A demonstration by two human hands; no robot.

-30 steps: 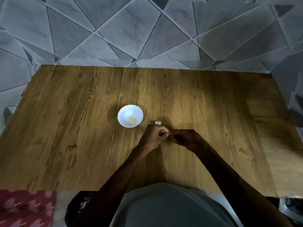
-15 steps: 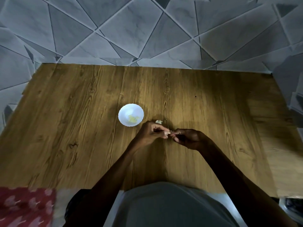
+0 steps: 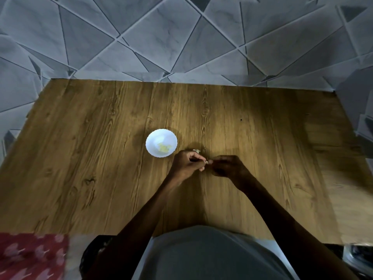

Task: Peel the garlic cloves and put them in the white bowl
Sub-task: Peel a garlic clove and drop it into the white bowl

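Barely any change: our left hand (image 3: 186,165) and right hand (image 3: 227,166) still pinch the garlic clove (image 3: 206,162) between them, just right of the white bowl (image 3: 150,136); we judge peeling unfinished

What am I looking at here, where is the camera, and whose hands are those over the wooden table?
No machine here: a person wears a wide-angle camera on the head, so the view looks forward and down at their own arms. The left hand and right hand meet over the wooden table, both pinching a small pale garlic clove between the fingertips, apparently peeling it. To their left stands the white bowl, with yellowish peeled cloves inside. A pale scrap lies just beyond the left hand; whether it is skin or garlic is too small to tell. A red patterned cloth shows at the lower left.
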